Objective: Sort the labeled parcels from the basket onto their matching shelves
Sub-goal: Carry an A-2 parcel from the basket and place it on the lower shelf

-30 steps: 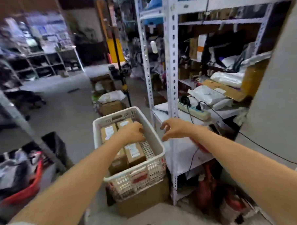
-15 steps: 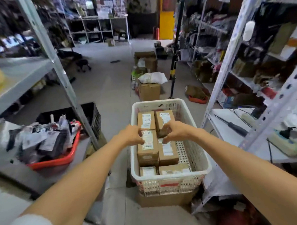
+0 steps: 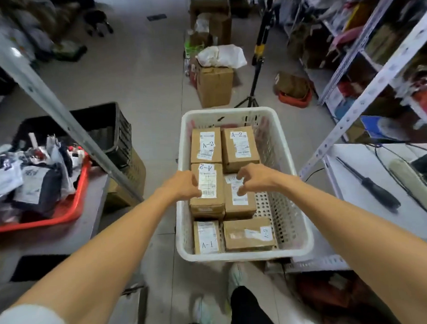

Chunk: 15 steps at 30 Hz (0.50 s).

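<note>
A white plastic basket [image 3: 299, 182] stands on the floor in front of me and holds several brown cardboard parcels with white labels. Two parcels at the far end read A-2 [image 3: 205, 146] [image 3: 240, 146]. The near-left parcel [image 3: 207, 238] reads A-1, and the near-right one [image 3: 248, 235] lies flat. My left hand [image 3: 184, 185] grips the left edge of the raised middle-left parcel [image 3: 207, 194], also marked A-2. My right hand [image 3: 253, 181] has its curled fingers and thumb on the far corner of the middle-right parcel [image 3: 240, 202].
A metal shelf post [image 3: 58, 100] slants on the left beside a red tray [image 3: 70, 212] of mail bags and a black crate [image 3: 113, 132]. White racking [image 3: 366, 101] and a white shelf with a screwdriver [image 3: 370, 184] stand on the right. Cartons [image 3: 214, 86] and a tripod [image 3: 255, 81] stand beyond the basket.
My view has swung from the right-hand rack down onto the basket. Both hands have closed in on the two middle parcels.
</note>
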Tool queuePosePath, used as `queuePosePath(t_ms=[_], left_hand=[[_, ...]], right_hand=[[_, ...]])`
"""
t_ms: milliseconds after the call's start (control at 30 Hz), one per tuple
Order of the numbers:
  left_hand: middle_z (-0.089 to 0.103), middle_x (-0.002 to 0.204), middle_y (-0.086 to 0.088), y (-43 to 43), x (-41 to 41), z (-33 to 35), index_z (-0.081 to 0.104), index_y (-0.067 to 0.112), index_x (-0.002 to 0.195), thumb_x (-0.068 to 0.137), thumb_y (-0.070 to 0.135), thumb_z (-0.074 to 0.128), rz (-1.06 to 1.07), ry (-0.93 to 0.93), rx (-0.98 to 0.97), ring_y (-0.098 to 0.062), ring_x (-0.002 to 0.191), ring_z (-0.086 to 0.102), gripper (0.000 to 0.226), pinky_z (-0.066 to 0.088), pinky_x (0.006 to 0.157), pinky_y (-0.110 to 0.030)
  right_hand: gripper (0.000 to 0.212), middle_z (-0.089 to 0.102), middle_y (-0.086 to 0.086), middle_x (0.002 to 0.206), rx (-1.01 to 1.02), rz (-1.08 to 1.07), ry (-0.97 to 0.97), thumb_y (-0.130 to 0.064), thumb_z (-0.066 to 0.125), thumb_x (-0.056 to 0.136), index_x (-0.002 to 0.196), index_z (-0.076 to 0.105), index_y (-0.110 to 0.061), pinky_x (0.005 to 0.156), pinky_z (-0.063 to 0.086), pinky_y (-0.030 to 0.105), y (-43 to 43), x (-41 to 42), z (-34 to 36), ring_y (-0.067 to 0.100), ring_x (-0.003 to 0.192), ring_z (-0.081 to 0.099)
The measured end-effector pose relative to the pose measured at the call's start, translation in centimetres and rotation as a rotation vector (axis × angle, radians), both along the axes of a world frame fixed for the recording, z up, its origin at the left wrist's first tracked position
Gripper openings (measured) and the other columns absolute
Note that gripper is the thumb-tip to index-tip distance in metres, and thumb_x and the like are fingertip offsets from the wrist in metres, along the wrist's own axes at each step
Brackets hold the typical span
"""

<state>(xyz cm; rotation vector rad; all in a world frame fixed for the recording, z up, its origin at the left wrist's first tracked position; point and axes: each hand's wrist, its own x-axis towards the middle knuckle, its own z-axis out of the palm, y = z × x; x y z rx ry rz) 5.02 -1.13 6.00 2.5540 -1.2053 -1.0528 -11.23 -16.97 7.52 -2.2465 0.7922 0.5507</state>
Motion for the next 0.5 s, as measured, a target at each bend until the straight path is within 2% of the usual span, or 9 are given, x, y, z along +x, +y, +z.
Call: queuePosePath(t_ms=[100, 267, 400, 433, 500], left_hand=[[0.061, 0.116, -0.003, -1.4, 0.3, -2.2, 0.06, 0.015, 0.114, 0.083, 0.027, 0.068, 0.049, 0.024, 0.019, -0.015, 0.091, 0.054, 0.035, 0.039, 0.07, -0.027], [0.06, 0.121, -0.004, -3.3, 0.8, -6.4, 0.058, 0.014, 0.121, 0.084, 0.025, 0.066, 0.121, 0.042, 0.089, -0.016, 0.097, 0.055, 0.039, 0.04, 0.074, -0.026], [0.061, 0.119, -0.005, -5.3, 1.0, -10.2, 0.057, 0.015, 0.123, 0.083, 0.027, 0.066, 0.162, 0.056, 0.096, -0.02, 0.104, 0.057, 0.042, 0.045, 0.083, -0.029], [0.061, 0.119, -0.006, -5.8, 1.0, -11.1, 0.056, 0.016, 0.124, 0.083, 0.028, 0.066, 0.162, 0.063, 0.102, -0.022, 0.106, 0.057, 0.044, 0.047, 0.087, -0.033], [0.061, 0.12, -0.006, -6.6, 1.2, -13.3, 0.054, 0.018, 0.126, 0.081, 0.029, 0.066, 0.171, 0.068, 0.107, -0.025, 0.107, 0.057, 0.048, 0.048, 0.088, -0.036]], right_hand=[[0.062, 0.058, 0.008, 0.13, 0.036, 0.007, 0.026, -0.036, 0.074, 0.074, 0.128, 0.054, -0.014, 0.092, 0.046, 0.034, -2.3, 1.5, -3.2, 0.023, 0.111, 0.056], [0.057, 0.062, 0.008, 0.122, 0.12, 0.035, 0.081, -0.031, 0.076, 0.077, 0.125, 0.055, -0.01, 0.085, 0.047, 0.032, -4.9, 3.3, -9.3, 0.021, 0.098, 0.057], [0.059, 0.061, 0.008, 0.116, 0.235, -0.102, 0.069, -0.03, 0.078, 0.077, 0.126, 0.054, -0.008, 0.091, 0.048, 0.036, -5.9, 5.0, -14.0, 0.024, 0.105, 0.058], [0.057, 0.06, 0.007, 0.114, 0.244, -0.133, 0.06, -0.029, 0.078, 0.078, 0.125, 0.054, -0.007, 0.088, 0.048, 0.035, -5.8, 5.4, -15.2, 0.023, 0.103, 0.058], [0.05, 0.058, 0.003, 0.106, 0.225, -0.177, 0.044, -0.026, 0.078, 0.079, 0.119, 0.054, -0.009, 0.072, 0.044, 0.026, -5.7, 6.3, -17.7, 0.019, 0.094, 0.055]])
